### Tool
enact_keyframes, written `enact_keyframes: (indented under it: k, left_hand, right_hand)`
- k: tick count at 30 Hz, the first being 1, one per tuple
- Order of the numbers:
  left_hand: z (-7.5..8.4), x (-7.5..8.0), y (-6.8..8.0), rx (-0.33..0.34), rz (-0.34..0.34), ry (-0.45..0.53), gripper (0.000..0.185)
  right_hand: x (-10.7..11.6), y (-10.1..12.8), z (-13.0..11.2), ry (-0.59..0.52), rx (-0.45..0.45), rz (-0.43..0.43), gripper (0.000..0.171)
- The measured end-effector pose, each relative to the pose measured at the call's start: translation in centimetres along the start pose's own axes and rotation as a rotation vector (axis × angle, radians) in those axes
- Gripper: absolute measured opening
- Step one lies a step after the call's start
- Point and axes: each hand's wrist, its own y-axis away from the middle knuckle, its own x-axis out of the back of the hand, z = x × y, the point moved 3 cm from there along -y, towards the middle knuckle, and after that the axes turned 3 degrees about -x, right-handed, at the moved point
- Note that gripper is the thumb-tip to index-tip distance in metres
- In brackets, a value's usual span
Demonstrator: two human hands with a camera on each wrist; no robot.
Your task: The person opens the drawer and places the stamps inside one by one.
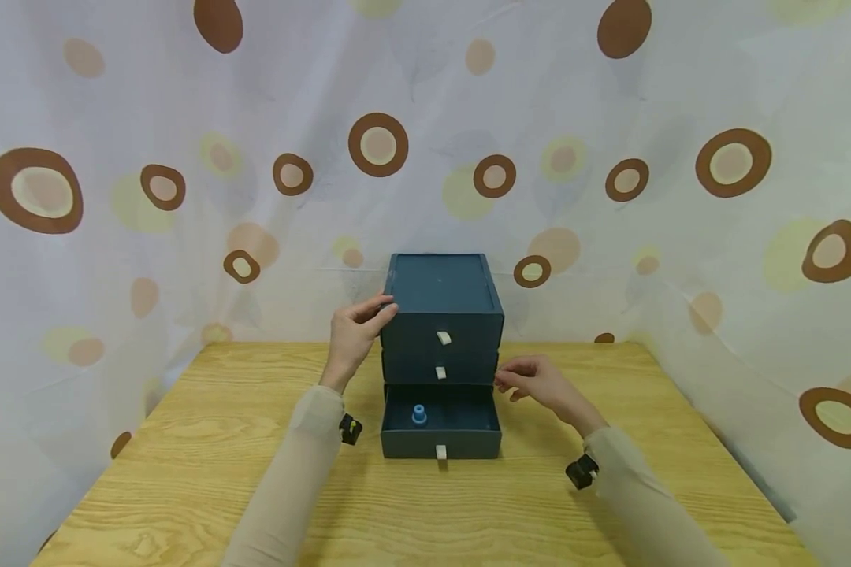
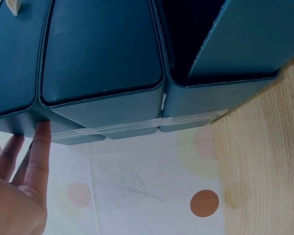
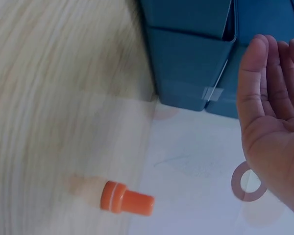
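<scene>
Centre frame, the left hand (image 1: 354,335) braces the drawer cabinet's (image 1: 442,315) top corner with straight fingers. The right hand (image 1: 539,383), empty and relaxed, hovers beside the open bottom drawer (image 1: 441,429), probably best pushed squarely.

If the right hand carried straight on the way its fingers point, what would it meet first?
Probably the right side wall of the blue drawer unit: the right hand points left at it, just above the open bottom drawer. Depth is uncertain.
</scene>
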Motion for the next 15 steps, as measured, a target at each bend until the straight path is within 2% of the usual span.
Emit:
enact_keyframes:
  k: [8,15]
  left_hand:
    - [0.0,-0.3,-0.1,0.020,-0.041,-0.002,0.039]
    - [0.0,0.1,0.0,0.033,-0.027,0.000,0.037]
  right_hand:
    - [1.2,0.9,1.4,0.043,-0.012,0.033,0.036]
    - [2.4,1.1,1.8,0.082,-0.053,0.062,0.034]
